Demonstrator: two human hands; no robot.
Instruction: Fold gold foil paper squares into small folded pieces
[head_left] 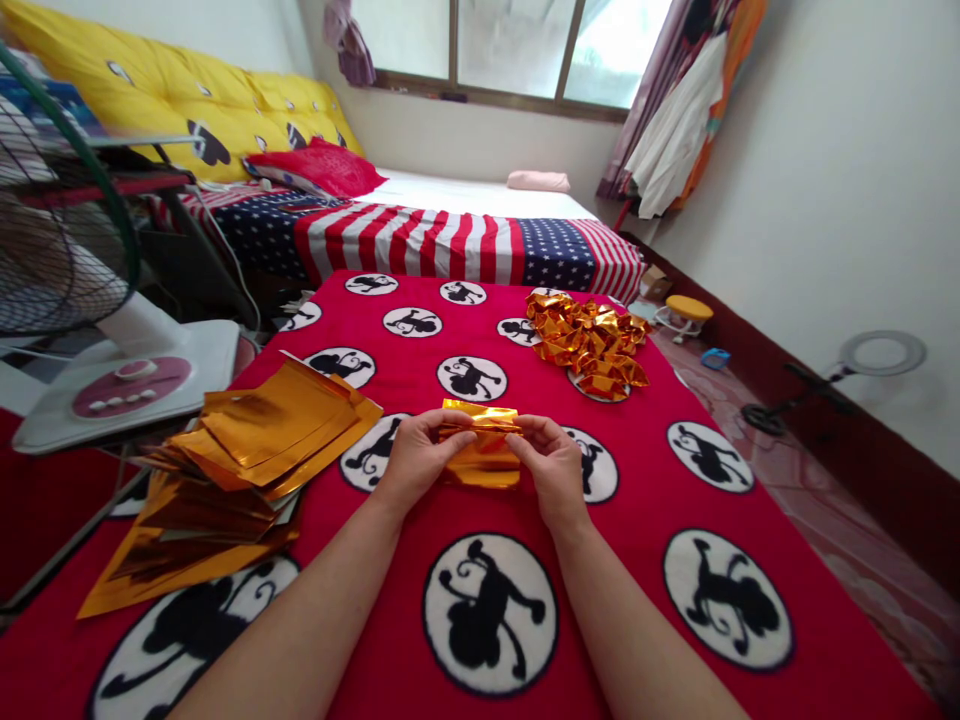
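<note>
A sheet of shiny gold foil paper, with a fold running across it, is stretched between my hands above the red cloth. My left hand pinches its left edge between thumb and fingers. At the right edge, my right hand grips the same fold with thumb and fingertips. To the left lies a loose stack of flat gold foil sheets, its layers fanned out. Beyond my right hand, a heap of folded gold foil pieces rests on the cloth.
An electric fan stands close on the left, beside the stack. Past the far end of the cloth is a bed with a flag-patterned cover. On the floor at right are a yellow-topped stool and a ring light on a stand.
</note>
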